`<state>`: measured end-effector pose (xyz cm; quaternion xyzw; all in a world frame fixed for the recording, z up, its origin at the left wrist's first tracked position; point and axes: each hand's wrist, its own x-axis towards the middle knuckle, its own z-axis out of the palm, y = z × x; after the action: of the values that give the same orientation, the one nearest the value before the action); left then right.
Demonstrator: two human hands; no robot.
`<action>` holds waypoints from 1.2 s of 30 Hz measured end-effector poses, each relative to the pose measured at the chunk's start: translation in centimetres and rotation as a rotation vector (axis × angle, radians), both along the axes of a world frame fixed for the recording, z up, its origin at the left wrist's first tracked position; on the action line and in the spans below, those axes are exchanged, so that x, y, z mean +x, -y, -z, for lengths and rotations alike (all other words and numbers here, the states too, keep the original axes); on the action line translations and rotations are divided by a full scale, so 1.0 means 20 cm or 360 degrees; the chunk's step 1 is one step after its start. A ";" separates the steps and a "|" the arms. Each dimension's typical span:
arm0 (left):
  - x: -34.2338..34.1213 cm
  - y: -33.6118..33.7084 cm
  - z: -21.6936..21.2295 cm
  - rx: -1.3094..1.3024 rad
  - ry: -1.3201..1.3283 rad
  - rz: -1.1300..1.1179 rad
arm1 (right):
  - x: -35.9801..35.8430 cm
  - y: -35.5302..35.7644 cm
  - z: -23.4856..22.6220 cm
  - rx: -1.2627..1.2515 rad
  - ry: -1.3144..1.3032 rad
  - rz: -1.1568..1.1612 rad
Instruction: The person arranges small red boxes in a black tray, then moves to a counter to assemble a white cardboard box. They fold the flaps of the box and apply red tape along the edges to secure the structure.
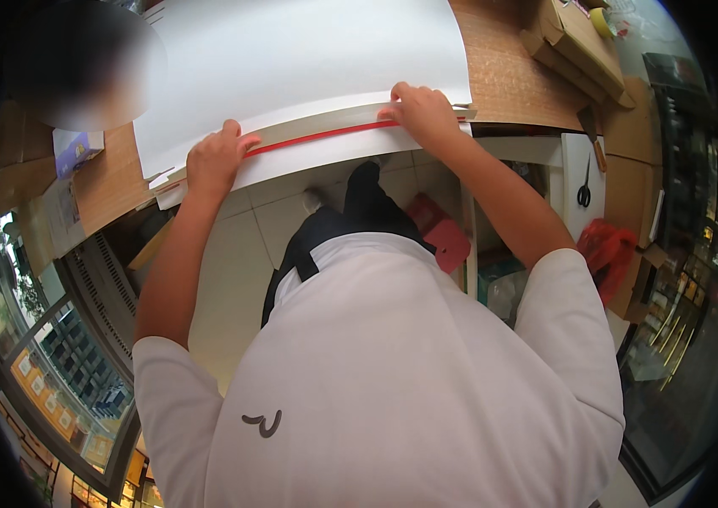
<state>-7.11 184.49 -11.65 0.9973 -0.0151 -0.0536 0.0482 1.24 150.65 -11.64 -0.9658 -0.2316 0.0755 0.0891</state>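
Evidently, the left hand [218,159] and right hand [425,114] are pinched narrow, each holding the red-edged grey strip [321,135] that runs along the near edge of the table [507,63], across the white sheet [308,51]. A dark curved mark [267,422] sits on the pale shirt [376,364]; by the table's left edge, print on a purple-and-white box [76,151] is unreadable.
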 end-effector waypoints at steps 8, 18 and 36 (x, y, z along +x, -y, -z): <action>-0.03 0.03 0.14 0.0119 0.0532 0.0636 | 0.00 -0.04 0.02 -0.0123 0.0484 -0.0098; -0.08 0.09 0.15 -0.0254 0.0177 0.0514 | -0.35 -0.48 0.12 0.0266 0.0154 -0.0517; -0.14 0.05 0.04 -0.0241 0.0597 0.0521 | -0.23 0.08 0.06 0.0346 0.0449 -0.0213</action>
<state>-9.98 183.55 -12.55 0.9676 -0.1890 0.1264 0.1099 -3.38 148.96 -12.89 -0.9339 -0.3124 -0.0804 0.1542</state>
